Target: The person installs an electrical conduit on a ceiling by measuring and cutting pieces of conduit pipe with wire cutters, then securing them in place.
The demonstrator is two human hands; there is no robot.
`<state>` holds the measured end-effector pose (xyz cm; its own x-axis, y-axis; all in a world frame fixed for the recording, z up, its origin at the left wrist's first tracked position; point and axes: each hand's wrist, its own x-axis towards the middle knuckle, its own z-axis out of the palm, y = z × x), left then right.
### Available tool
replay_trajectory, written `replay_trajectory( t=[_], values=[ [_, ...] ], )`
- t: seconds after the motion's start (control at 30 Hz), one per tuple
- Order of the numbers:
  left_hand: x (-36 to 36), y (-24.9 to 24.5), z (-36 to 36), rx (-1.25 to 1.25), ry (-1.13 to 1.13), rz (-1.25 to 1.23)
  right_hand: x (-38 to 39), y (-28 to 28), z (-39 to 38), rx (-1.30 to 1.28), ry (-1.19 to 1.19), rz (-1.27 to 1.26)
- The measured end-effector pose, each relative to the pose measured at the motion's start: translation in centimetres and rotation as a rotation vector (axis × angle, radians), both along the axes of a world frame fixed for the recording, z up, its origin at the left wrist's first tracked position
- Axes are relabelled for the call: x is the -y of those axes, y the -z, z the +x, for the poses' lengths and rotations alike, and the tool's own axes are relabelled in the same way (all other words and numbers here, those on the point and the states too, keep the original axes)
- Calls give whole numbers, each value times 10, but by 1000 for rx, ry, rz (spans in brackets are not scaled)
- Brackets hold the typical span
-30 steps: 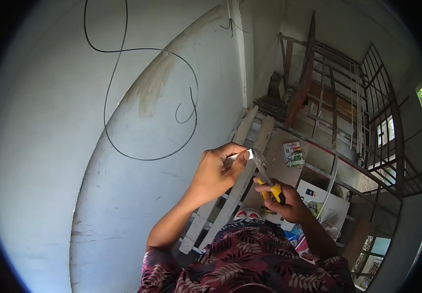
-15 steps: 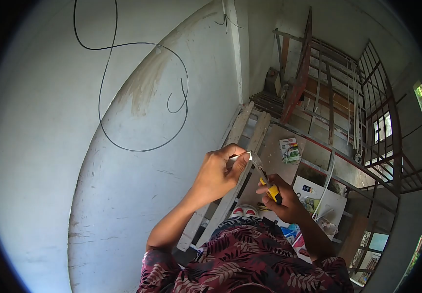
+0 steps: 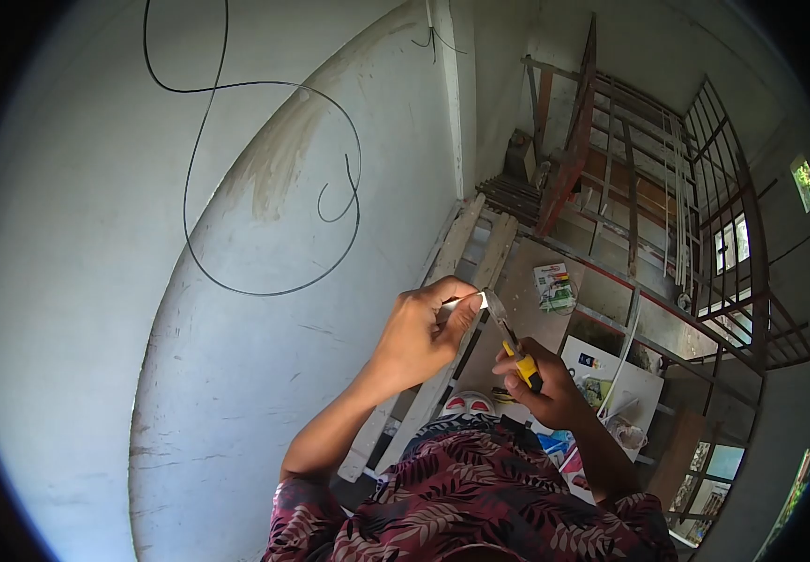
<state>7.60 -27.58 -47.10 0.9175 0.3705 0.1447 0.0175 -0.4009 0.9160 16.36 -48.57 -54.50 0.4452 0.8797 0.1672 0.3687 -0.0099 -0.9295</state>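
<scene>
My left hand is closed, pinching a small white strip between thumb and fingers; its far part is hidden by the hand. My right hand is wrapped round a pair of pliers with yellow-and-black handles. The metal jaws of the pliers point up and left and meet the end of the strip at my left fingertips. Whether the jaws are closed on it, I cannot make out. On the wall to the left, a black cable hangs in a large loop.
Beneath me are wooden planks and a metal frame over a lower floor. A printed packet lies beside the planks. A white board with bags and small items is at lower right. Metal railings stand at the back right.
Both hands stay nearly in place. The pliers and the white strip have shifted and turned very slightly; the view has moved a little.
</scene>
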Motion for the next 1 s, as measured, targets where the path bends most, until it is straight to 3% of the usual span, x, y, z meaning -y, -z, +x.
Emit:
replay_trajectory(
  t=[0.03,0.1,0.27,0.33,0.4,0.43,0.47,0.53,0.7,0.77,1.0],
  values=[
    [-1,0,-1,1,5,0,0,-1,-1,2,0,-1],
    [-2,1,-3,29,20,10,-1,-4,-5,-231,14,-57],
    [-1,-5,-8,54,50,-6,0,13,-2,-20,31,-27],
    [1,-13,-11,-63,34,83,-5,30,2,44,40,-31],
    [5,-17,-17,-96,34,37,-15,69,10,85,268,-19],
    [5,-19,-18,-113,25,2,-17,75,17,-56,323,-106],
    [2,-16,-17,-98,22,10,-17,77,21,-42,320,-97],
    [-2,-1,-18,14,14,-117,-16,66,18,-210,283,-18],
    [-8,3,-20,34,-2,-109,-11,13,5,-261,61,1],
    [-8,1,-20,9,15,-130,-9,8,6,-12,-44,86],
    [-4,-5,-18,5,22,-47,-5,-13,4,-62,-125,31]
  ],
)
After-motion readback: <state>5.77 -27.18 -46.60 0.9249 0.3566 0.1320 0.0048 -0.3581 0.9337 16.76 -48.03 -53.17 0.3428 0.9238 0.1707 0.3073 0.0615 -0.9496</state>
